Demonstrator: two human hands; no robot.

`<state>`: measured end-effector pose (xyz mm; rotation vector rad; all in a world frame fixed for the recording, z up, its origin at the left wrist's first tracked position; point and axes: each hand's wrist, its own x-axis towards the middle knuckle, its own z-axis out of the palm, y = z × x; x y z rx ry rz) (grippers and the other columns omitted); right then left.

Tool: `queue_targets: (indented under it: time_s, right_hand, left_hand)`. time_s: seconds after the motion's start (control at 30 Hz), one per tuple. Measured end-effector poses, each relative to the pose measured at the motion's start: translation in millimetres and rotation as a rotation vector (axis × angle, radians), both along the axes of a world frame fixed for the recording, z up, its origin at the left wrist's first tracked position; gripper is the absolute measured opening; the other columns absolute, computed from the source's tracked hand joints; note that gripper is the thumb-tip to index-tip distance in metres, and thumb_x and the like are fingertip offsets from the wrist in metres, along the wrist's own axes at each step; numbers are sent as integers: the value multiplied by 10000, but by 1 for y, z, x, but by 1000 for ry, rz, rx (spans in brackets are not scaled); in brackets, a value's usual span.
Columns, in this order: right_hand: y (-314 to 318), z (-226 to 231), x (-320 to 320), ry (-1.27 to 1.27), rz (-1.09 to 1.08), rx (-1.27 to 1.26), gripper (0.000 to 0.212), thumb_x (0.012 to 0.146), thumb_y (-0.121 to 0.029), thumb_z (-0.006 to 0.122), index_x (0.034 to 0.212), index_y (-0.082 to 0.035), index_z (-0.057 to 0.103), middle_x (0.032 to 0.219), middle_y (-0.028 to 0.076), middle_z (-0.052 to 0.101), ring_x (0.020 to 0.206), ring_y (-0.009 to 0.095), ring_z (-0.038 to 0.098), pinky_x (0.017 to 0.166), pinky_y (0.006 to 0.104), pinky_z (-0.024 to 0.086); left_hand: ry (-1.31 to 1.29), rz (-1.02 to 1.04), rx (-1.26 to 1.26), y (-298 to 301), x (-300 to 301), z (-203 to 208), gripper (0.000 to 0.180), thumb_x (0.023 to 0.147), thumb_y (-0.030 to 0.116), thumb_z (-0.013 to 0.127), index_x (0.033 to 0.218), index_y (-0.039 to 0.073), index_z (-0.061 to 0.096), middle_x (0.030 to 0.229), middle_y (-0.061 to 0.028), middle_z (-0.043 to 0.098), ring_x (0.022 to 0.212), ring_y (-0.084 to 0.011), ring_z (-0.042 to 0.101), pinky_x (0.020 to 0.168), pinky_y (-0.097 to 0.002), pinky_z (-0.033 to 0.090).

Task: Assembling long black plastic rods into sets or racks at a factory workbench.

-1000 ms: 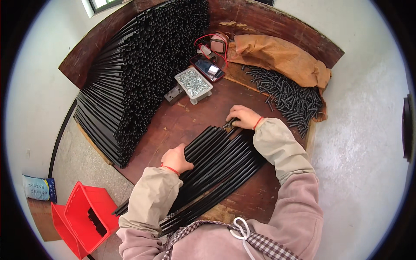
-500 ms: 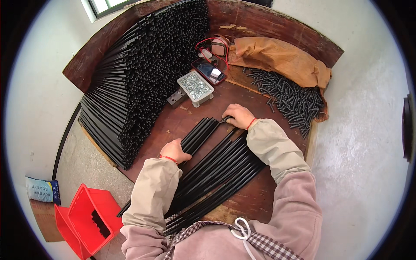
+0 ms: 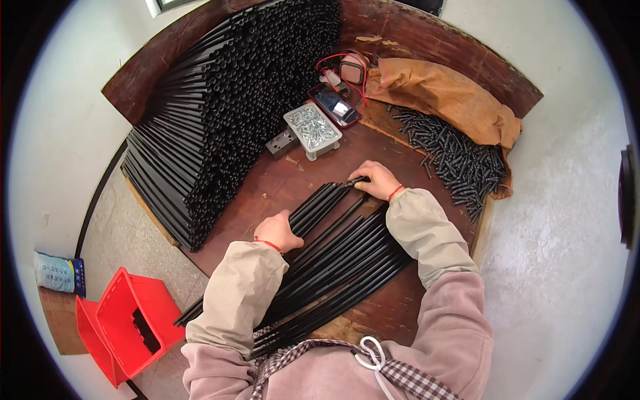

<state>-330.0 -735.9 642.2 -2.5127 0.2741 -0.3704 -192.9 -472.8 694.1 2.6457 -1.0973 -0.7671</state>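
Observation:
My left hand (image 3: 279,231) is wrapped round a bundle of thin black tubes (image 3: 319,205), which slants up to the right. At the upper ends of that bundle, my right hand (image 3: 375,180) pinches a small black plug (image 3: 358,180), its tip touching or very close to a tube end. Below the hands, more loose black tubes (image 3: 340,260) lie side by side across the table, their near ends reaching toward my apron. A heap of similar small black plugs (image 3: 450,157) lies to the right of my right hand, partly on an orange-brown cloth.
A big stack of black tubes (image 3: 247,100) fills the back left. Beyond my hands stand a white tray of small metal pieces (image 3: 312,128), a grey metal block (image 3: 281,143) and a phone (image 3: 335,105) beside a red cord. Red bins (image 3: 137,320) sit on the floor at left.
The whole view has shifted slightly, with the table things now further right. Both hands keep their places at the bundle, the right still at the tube ends with a plug.

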Motion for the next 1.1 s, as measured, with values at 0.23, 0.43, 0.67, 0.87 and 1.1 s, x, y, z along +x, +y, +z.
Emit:
queue_targets:
  time_s: [0.23, 0.43, 0.67, 0.87, 1.1]
  right_hand:
    - [-3, 15, 5, 98, 85, -175, 217, 683, -78, 630, 889, -146, 641, 878, 29, 564, 872, 228, 527, 807, 300, 425]
    - [-5, 13, 6, 98, 123, -168, 224, 680, -73, 630, 891, -148, 640, 872, 23, 564, 862, 232, 529, 797, 304, 431]
    - [1, 12, 7, 12, 176, -1, 236, 689, -36, 621, 909, -120, 633, 870, 16, 573, 801, 220, 549, 750, 281, 452]
    - [6, 4, -4, -113, -73, 513, 176, 707, -78, 619, 876, -124, 628, 817, 30, 571, 763, 245, 550, 735, 302, 457]
    - [24, 36, 4, -19, 53, -281, 171, 724, -113, 604, 893, -117, 634, 810, 36, 597, 720, 266, 561, 709, 311, 463]
  left_hand:
    - [35, 56, 9, 3, -5, 2, 443, 558, 189, 657, 968, 68, 539, 840, -124, 643, 774, -330, 604, 699, -368, 486]
    - [14, 65, 28, 2, -8, -3, 460, 560, 192, 651, 984, 65, 524, 842, -133, 640, 778, -335, 603, 695, -374, 484]
    - [44, 57, 12, 4, -7, 0, 481, 568, 197, 645, 1007, 57, 508, 842, -139, 640, 783, -332, 605, 694, -375, 483]
    - [4, 30, 18, 3, -10, -3, 501, 569, 195, 641, 1028, 56, 496, 833, -135, 642, 774, -331, 609, 683, -373, 482]
    - [-67, 23, -12, 4, -16, -8, 518, 580, 187, 635, 1057, 56, 478, 818, -128, 643, 756, -335, 613, 664, -371, 482]
